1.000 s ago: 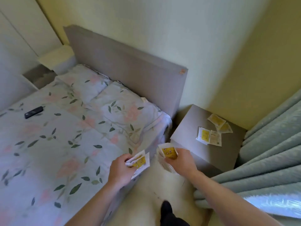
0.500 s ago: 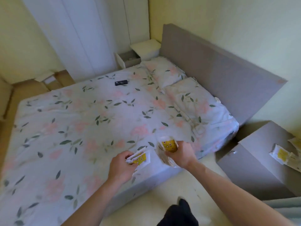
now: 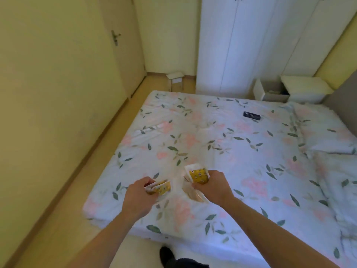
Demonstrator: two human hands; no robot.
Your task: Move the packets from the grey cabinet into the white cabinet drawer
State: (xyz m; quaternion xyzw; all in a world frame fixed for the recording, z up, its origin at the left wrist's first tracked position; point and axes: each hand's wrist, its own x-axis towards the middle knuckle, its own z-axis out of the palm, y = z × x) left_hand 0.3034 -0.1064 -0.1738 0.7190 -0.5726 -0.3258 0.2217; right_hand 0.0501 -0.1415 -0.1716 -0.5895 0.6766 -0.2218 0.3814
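My left hand (image 3: 140, 196) grips a small bunch of white packets with yellow labels (image 3: 161, 188). My right hand (image 3: 212, 187) grips another bunch of the same packets (image 3: 197, 176), one yellow label facing up. Both hands hover over the near corner of the bed. Far across the bed, at the back right, stands the white cabinet (image 3: 303, 89) with its drawer (image 3: 270, 91) pulled open. The grey cabinet is out of view.
A bed with a floral sheet (image 3: 222, 151) fills the middle, with a dark remote (image 3: 252, 116) lying on it and pillows at the right. A white wardrobe (image 3: 251, 43) stands behind. A door (image 3: 119, 47) and a small cardboard box (image 3: 175, 79) are at the left. Bare floor runs along the bed's left side.
My view has swung left, away from the grey cabinet, which has left the frame. The white cabinet's open drawer now shows. Both hands keep holding their packets.
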